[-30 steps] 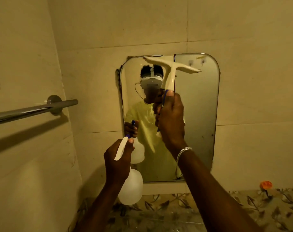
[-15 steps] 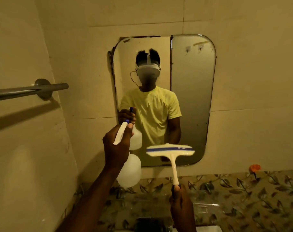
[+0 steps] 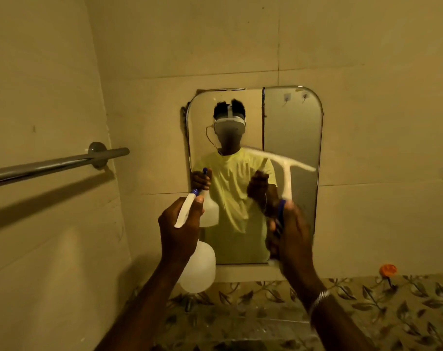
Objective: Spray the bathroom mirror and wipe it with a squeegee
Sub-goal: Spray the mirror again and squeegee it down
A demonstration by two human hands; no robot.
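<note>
A rounded wall mirror [image 3: 294, 127] hangs straight ahead and reflects a person in a yellow shirt. My left hand [image 3: 180, 231] is shut on the neck of a white spray bottle [image 3: 199, 269], with its blue-tipped nozzle pointing up toward the mirror's lower left. My right hand [image 3: 294, 239] grips the handle of a white squeegee [image 3: 287, 171]. Its blade is blurred, tilted down to the right, and sits in front of the mirror's middle right. I cannot tell if the blade touches the glass.
A chrome towel bar [image 3: 50, 164] sticks out from the left wall at chest height. A narrow white ledge [image 3: 240, 272] runs under the mirror, above leaf-patterned tiles [image 3: 367, 300]. A small orange object [image 3: 388, 269] sits at the right on the tile border.
My right hand has swung the squeegee from the mirror's top down below it and back up to the middle right. The view tilted up. The spray bottle stayed put.
</note>
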